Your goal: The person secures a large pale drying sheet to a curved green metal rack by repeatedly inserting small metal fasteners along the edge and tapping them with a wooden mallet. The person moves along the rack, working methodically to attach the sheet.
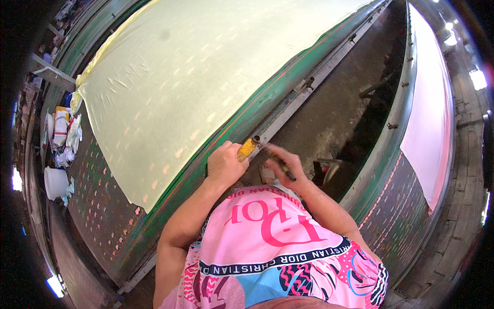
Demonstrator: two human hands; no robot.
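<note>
My left hand (225, 164) is closed beside the metal rail, its fingers round a short yellow piece (247, 150). A dark round knob or bolt end shows at the top of that piece. Just to its right, my right hand (289, 164) is closed on a slim dark-handled tool (285, 170). Motion smears this hand's fingertips, and what the tool's far end touches cannot be made out. Pale yellow fabric (206, 77) lies spread over the long green-edged table (98, 206) at my left, with faint lighter spots across it.
A metal rail (288, 105) with several pegs runs along the table's edge. Across the narrow aisle (339, 103) stands a second table (391, 206) bearing pink-white fabric (429, 118). A white bucket (55, 183) and crumpled packages (63, 134) are at the far left.
</note>
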